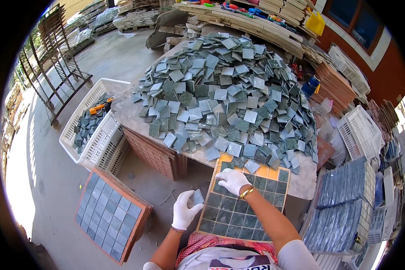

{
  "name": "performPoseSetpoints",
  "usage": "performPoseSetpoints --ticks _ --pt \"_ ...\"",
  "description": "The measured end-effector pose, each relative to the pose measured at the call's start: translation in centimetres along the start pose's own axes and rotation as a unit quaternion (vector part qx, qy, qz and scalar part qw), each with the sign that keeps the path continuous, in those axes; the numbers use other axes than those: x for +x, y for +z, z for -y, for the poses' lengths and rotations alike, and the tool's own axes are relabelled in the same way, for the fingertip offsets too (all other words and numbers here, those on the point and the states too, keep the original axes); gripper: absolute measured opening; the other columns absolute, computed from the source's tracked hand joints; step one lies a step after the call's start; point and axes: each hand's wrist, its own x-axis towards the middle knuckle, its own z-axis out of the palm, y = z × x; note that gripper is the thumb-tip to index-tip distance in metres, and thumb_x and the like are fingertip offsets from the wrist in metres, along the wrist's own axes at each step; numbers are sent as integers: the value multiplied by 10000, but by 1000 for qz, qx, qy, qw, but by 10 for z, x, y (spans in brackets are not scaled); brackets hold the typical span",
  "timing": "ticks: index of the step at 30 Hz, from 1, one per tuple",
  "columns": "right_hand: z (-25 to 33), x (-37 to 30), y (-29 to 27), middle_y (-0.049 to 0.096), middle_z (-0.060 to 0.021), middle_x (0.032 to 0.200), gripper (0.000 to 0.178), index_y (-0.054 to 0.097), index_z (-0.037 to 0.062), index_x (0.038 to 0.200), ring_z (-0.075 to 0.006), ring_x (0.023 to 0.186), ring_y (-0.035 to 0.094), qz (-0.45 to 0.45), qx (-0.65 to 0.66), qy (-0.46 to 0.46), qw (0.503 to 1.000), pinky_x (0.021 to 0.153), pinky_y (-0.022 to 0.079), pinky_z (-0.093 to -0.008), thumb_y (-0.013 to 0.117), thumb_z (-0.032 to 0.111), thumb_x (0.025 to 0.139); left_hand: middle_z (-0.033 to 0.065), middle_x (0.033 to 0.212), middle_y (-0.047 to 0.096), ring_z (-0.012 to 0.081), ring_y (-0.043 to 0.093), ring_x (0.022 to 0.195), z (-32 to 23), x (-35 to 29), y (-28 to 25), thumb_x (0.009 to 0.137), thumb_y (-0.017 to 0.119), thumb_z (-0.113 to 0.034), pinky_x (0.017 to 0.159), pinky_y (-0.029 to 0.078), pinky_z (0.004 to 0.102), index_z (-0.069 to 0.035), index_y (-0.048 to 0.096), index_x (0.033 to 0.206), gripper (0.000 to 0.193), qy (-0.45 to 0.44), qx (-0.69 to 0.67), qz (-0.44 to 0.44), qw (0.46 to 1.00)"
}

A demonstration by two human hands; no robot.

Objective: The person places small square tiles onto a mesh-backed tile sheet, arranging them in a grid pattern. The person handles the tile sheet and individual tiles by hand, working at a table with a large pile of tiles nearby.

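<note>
My left hand (pixel 185 210), in a white glove, grips a square grey-green stone tile (pixel 196 197) between thumb and fingers, just left of a yellow tile frame (pixel 273 173). My right hand (pixel 232 181), also gloved and with a gold bangle at the wrist, is over the upper left of that frame. Its fingers are closed and point down; what lies under them is hidden. Dark green tiles (pixel 227 203) fill the frame's lower rows in a grid. Some yellow base shows along the top row, where a few tiles lie. Just beyond, a large heap of loose tiles (pixel 220 94) covers the table (pixel 135 112).
At left, a stack of tile-filled frames (pixel 107 211) stands low, below a white crate (pixel 92 148) of tile pieces with an orange tool (pixel 100 108). Stacked dark tiles (pixel 339 207) and white crates (pixel 357 130) crowd the right. A metal rack cart (pixel 54 67) stands far left.
</note>
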Motion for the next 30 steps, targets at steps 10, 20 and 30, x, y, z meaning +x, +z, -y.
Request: performPoseSetpoints --ticks 10,20,30 --pt "46 -42 14 569 -132 1050 324 583 87 1051 -320 983 566 -158 -15 119 980 822 490 -422 693 226 780 164 1070 615 296 621 924 -2 -5 5 658 790 -171 810 507 350 -1 601 1110 519 7 3 5 1000" --pt "17 -34 2 575 -118 1069 329 598 74 1074 -321 967 586 -136 31 92 986 811 501 -418 673 196 778 168 1073 612 311 616 953 -12 1 25 656 790 -165 824 503 361 -3 597 1115 524 35 4 20 999" --pt "-10 -11 -11 529 -158 1111 532 514 65 1196 -338 990 584 -119 -11 106 987 826 502 -423 714 170 715 158 1085 601 275 606 864 -10 -12 10 657 785 -146 768 510 354 -4 592 1126 527 51 56 2 997"
